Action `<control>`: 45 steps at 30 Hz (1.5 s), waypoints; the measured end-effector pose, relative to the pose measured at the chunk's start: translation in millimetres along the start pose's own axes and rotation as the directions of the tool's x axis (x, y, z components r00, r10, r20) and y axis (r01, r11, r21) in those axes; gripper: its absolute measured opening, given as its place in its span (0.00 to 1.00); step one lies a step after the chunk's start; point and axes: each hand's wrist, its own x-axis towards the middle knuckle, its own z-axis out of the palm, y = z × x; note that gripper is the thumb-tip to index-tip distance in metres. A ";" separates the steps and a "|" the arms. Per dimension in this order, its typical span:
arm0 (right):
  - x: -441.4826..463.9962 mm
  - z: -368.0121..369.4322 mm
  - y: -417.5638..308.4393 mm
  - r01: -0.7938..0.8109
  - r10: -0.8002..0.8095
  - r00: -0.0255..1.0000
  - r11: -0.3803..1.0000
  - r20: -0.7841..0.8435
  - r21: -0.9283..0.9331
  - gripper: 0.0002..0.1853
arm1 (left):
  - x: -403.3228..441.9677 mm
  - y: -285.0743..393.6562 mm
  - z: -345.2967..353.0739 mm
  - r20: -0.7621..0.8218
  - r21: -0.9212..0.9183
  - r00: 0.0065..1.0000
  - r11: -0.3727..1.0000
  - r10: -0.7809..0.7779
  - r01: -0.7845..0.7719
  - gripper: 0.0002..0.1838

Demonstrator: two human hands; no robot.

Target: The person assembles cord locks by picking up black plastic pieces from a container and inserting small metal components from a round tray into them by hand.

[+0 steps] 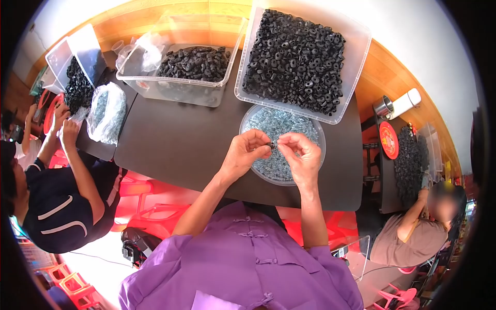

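Note:
My left hand [243,155] pinches a small black plastic part [270,145] between thumb and fingertips. Close on its right, my right hand [301,158] has thumb and index finger pressed together; whatever they hold is too small to make out. Both hands are over a round clear tub [323,150] filled with tiny, see-through bluish pieces [284,124]. Just behind it stands a large translucent bin [356,67] holding a heap of black ring-like parts [294,62] that look similar to the one in my fingers.
A second clear bin [206,95] holds more dark parts on the dark table [170,134]. At left are a plastic bag [107,113] of pale pieces and a co-worker [67,201]. Another person [413,232] sits right, near a black heap [408,165] and red plate [388,140].

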 end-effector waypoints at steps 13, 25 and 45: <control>-0.9 2.6 -18.1 0.152 -0.144 0.988 0.947 0.048 -0.284 0.12 | -3.6 -1.8 8.0 0.009 0.108 1.000 0.994 -0.015 0.014 0.09; 82.1 -4.0 5.1 0.401 -0.308 0.914 0.577 0.265 -0.711 0.11 | -3.7 -3.4 7.2 -0.058 -0.034 0.998 0.999 0.023 -0.025 0.07; 65.3 -13.0 3.3 -0.128 0.137 0.964 0.990 0.229 -0.053 0.04 | -5.3 -0.2 5.3 -0.073 -0.072 0.997 0.997 0.006 -0.011 0.11</control>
